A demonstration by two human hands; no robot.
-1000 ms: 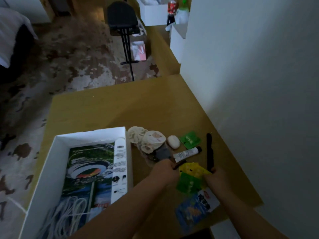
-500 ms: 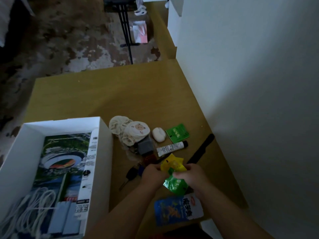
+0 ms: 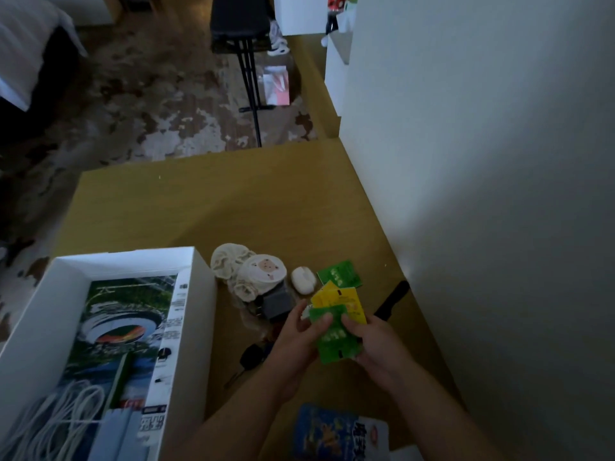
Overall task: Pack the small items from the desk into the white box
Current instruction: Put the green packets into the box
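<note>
Both hands hold a small stack of green and yellow sachets [image 3: 337, 322] above the desk. My left hand [image 3: 294, 344] pinches the stack's left edge; my right hand [image 3: 376, 344] grips its right side. The white box [image 3: 199, 281] stands open at the left, holding a picture booklet, a long white carton and a coiled white cord. On the desk lie another green sachet [image 3: 339, 273], a white oval case [image 3: 303, 280], cream cloth pouches [image 3: 249, 272], a grey block [image 3: 276, 302], a black knife [image 3: 391, 301], a car key [image 3: 249, 357] and a blue snack packet [image 3: 332, 430].
The wooden desk [image 3: 199, 207] ends at a white wall [image 3: 499, 161] on the right. Beyond its far edge are a patterned carpet, a black stand [image 3: 248, 61] and a pink bag on the floor. A bed shows at the top left.
The sachets have been gathered from the desk into both hands and straightened into a flat stack. The knife lies turned at an angle. The view tilted slightly upward.
</note>
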